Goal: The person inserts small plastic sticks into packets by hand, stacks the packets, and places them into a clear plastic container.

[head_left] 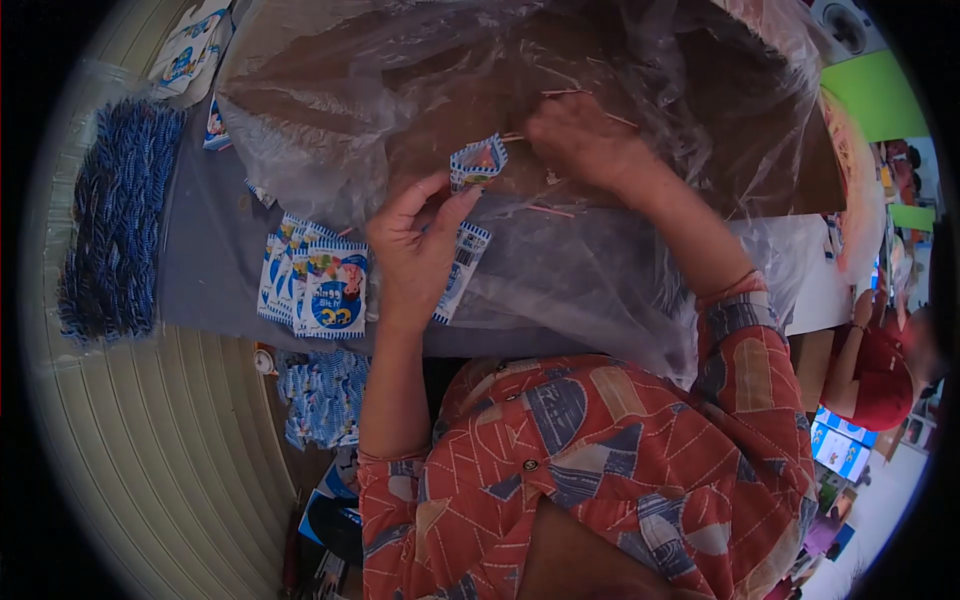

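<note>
My left hand (pixel 412 240) pinches the lower end of a small blue-and-white striped packet (pixel 478 160) between thumb and fingers; the packet's upper end gapes. To the right, my right hand (pixel 585 142) is closed, its fingers curled down over the clear plastic sheet (pixel 610 260). Whatever it holds is hidden. A thin pinkish stick (pixel 513 137) shows beside its fingertips, and another stick (pixel 567 92) lies just beyond the knuckles. One more stick (pixel 552 211) rests on the plastic below. Partly behind my left wrist lies a printed packet (pixel 466 268).
Left of my left hand lies a pile of printed packets (pixel 335 290). A large bundle of blue striped packets (pixel 120 215) sits at the far left, with more blue packets (pixel 320 395) below the table edge. A person in red (pixel 885 375) is at the right.
</note>
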A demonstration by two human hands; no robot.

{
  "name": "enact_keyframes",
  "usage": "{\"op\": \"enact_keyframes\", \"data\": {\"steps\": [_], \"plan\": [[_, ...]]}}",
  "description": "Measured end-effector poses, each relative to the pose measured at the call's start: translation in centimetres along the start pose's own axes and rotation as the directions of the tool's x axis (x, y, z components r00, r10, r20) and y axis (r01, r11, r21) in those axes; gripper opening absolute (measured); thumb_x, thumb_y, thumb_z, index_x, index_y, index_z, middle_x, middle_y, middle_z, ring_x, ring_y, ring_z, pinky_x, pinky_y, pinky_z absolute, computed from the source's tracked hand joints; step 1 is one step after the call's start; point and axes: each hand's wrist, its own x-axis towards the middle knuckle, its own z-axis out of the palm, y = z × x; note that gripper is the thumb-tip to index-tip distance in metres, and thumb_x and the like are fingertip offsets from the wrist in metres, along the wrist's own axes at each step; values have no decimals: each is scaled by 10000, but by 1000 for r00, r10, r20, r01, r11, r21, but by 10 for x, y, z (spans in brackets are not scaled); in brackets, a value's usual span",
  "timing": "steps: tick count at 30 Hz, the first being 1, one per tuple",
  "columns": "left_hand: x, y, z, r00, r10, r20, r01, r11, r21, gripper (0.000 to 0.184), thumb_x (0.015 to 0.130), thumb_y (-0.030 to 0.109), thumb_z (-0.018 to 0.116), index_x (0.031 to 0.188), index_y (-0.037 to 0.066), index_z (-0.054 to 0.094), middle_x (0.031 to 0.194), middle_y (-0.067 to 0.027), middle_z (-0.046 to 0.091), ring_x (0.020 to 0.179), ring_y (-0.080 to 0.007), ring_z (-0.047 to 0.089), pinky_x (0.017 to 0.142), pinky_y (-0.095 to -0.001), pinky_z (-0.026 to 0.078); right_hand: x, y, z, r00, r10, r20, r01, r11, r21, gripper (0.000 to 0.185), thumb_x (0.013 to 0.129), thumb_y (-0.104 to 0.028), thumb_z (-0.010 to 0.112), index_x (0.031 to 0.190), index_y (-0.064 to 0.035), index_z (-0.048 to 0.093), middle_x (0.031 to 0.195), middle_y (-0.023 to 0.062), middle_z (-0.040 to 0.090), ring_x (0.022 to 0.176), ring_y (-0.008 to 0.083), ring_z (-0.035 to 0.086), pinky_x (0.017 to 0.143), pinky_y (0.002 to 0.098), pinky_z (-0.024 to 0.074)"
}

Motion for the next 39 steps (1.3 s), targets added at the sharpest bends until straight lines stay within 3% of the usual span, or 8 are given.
{"op": "enact_keyframes", "data": {"steps": [3, 5, 6, 8, 18, 23, 33, 39], "plan": [[0, 2, 1, 1000, 7, -4, -6, 999, 51, 198, 837, -37, 732, 1029, -59, 689, 926, -50, 663, 833, -92, 637, 756, -222, 511, -4, 4, -4, 991, 96, -98, -108, 987, -119, 131, 853, -117, 624, 940, -28, 665, 931, 138, 673, 811, 271, 648, 742, 379, 515], [2, 2, 3, 1000, 14, 3, -14, 996, 88, 198, 825, -37, 742, 1015, -57, 690, 913, -49, 657, 814, -89, 628, 739, -220, 506, -15, 9, -32, 910, 205, -359, -8, 877, 480, 82, 868, -73, 659, 896, 2, 677, 790, 97, 674, 633, 158, 615, 591, 291, 504], [3, -1, 6, 1000, 20, 13, -22, 995, 92, 199, 818, -38, 748, 1007, -55, 691, 912, -50, 657, 801, -87, 621, 724, -220, 501, -18, 7, -44, 907, 207, -366, -6, 877, 481, 82, 868, -73, 659, 896, 2, 677, 790, 97, 674, 633, 158, 615, 591, 291, 504], [8, -6, 14, 999, 32, 31, -35, 995, 97, 200, 810, -39, 754, 999, -54, 692, 911, -51, 657, 788, -85, 615, 709, -219, 497, -30, 2, -64, 863, 440, -249, 140, 264, 954, 32, 832, -27, 675, 846, -3, 660, 671, 19, 619, 604, 106, 594, 552, 265, 468], [40, -13, 67, 995, -47, 89, 44, 998, 33, 197, 822, -24, 748, 1014, -40, 705, 908, -48, 679, 811, -82, 620, 716, -220, 502, -27, 7, -76, 841, 250, -479, 316, 492, 811, 27, 873, -24, 683, 895, -11, 693, 799, -9, 652, 666, 27, 566, 546, 181, 442], [46, -22, 74, 994, -14, 112, 14, 1000, 3, 211, 826, -22, 748, 1030, -43, 702, 920, -47, 678, 823, -88, 625, 737, -223, 510, -39, 13, -92, 849, 344, -402, 262, 386, 885, 27, 886, -42, 685, 867, -23, 683, 746, -26, 637, 633, 17, 555, 518, 173, 412], [53, -29, 76, 998, 17, 62, -17, 1000, 5, 220, 824, -42, 743, 1040, -38, 701, 928, -48, 671, 850, -98, 637, 764, -229, 514, -23, 13, -73, 881, 362, -304, 97, 492, 865, 152, 883, -27, 676, 1028, 17, 672, 928, 7, 661, 802, 38, 593, 706, 220, 502], [56, -24, 73, 998, 13, 61, -11, 999, -38, 203, 832, -46, 733, 1032, -40, 700, 937, -42, 678, 857, -91, 636, 767, -228, 512, -16, 19, -63, 828, 256, -499, 323, 509, 798, 177, 896, 18, 611, 1061, 7, 674, 965, 15, 657, 874, 70, 612, 734, 225, 504]]}}
